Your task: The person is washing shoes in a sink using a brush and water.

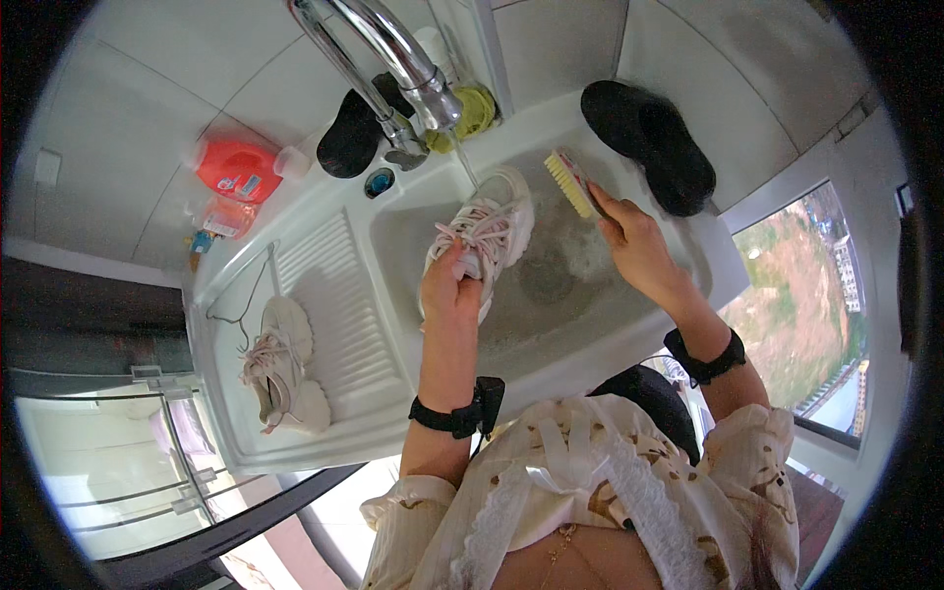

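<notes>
My left hand (451, 289) grips a white sneaker (509, 214) with pink laces by its tongue and ankle opening, over the left part of the sink basin. A thin stream of water from the chrome faucet (436, 103) reaches the sneaker's toe. To the right, my right hand (636, 247) holds a scrub brush (571, 184) with pale yellow bristles, its bristles turned towards the sneaker but apart from it. Cloudy water stands in the basin (560, 317). The matching sneaker (284, 369) lies on the ribbed washboard (335, 295) at the left.
Black shoes stand on the sink's rim, one (653, 147) at the right corner and one (350, 136) behind the faucet. A red detergent bottle (240, 173), a clear pinkish bottle (230, 216) and a bent wire (251, 299) are at the left. A yellow-green item (476, 110) sits behind the faucet.
</notes>
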A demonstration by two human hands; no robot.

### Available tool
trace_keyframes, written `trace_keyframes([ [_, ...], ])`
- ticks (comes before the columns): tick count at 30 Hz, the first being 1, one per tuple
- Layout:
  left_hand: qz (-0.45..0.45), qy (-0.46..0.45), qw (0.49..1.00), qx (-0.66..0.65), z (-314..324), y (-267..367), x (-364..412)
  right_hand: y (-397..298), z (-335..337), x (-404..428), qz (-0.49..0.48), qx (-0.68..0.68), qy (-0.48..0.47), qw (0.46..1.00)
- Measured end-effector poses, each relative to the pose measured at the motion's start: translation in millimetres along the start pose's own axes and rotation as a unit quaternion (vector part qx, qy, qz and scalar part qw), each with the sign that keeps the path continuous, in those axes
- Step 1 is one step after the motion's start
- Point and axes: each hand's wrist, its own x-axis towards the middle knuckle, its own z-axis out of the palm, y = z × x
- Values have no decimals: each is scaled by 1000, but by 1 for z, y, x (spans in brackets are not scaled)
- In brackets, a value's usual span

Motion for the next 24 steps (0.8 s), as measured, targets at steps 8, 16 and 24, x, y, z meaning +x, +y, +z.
trace_keyframes([
  [8, -116, 103, 975, -161, 14, 8, 1, -37, -40, 43, -17, -75, -80, 994],
  [16, -156, 119, 967, -161, 14, 8, 3, -66, -18, 125, -289, -312, -170, 889],
  [24, -153, 28, 968, -195, 9, -3, 8, -101, 28, 171, -474, -227, -181, 831],
])
